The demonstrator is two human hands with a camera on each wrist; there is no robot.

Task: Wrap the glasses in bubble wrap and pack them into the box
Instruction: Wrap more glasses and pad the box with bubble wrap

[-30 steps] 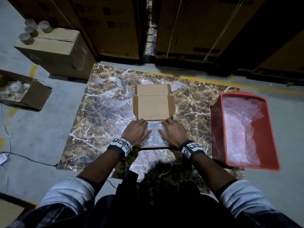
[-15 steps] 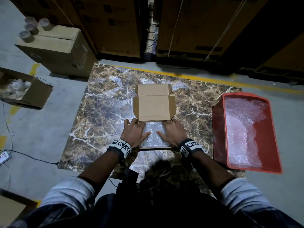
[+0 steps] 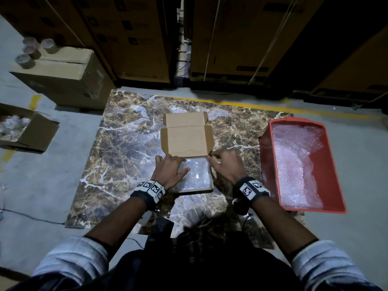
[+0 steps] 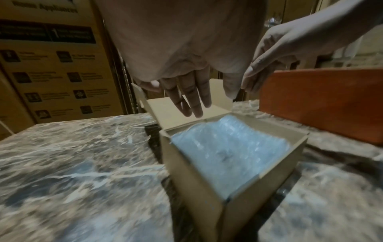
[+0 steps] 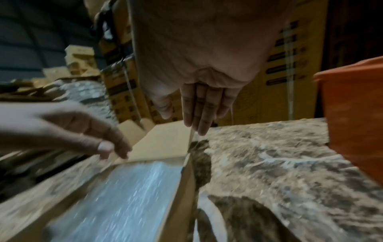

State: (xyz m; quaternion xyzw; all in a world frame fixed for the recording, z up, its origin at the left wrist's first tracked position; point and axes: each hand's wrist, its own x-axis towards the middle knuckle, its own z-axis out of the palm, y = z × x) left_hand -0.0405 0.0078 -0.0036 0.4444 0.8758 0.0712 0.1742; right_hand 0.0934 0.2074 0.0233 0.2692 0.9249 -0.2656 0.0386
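Observation:
A small cardboard box (image 3: 194, 189) stands on the marble slab (image 3: 126, 164), its lid (image 3: 186, 141) folded back on the far side. A bubble-wrapped bundle (image 3: 197, 175) fills the box (image 4: 207, 188); no glass shows through the wrap (image 4: 228, 147). My left hand (image 3: 172, 164) lies over the box's left part with straight fingers (image 4: 190, 108) reaching the lid's hinge edge. My right hand (image 3: 218, 160) is at the box's far right corner, its fingers (image 5: 196, 124) straight and touching the lid's right side flap (image 5: 189, 139). Neither hand holds anything.
A red bin (image 3: 267, 169) with loose bubble wrap (image 3: 298, 164) sits right of the box. On the floor at left are an open carton (image 3: 39, 135) of glassware and a closed carton (image 3: 69, 80) with tape rolls (image 3: 31, 51) on top. Tall stacked cartons (image 3: 231, 38) stand behind.
Both hands have come off the bubble-wrapped bundle and moved forward to the lid's near edge; the right hand has shifted right to the lid's side flap.

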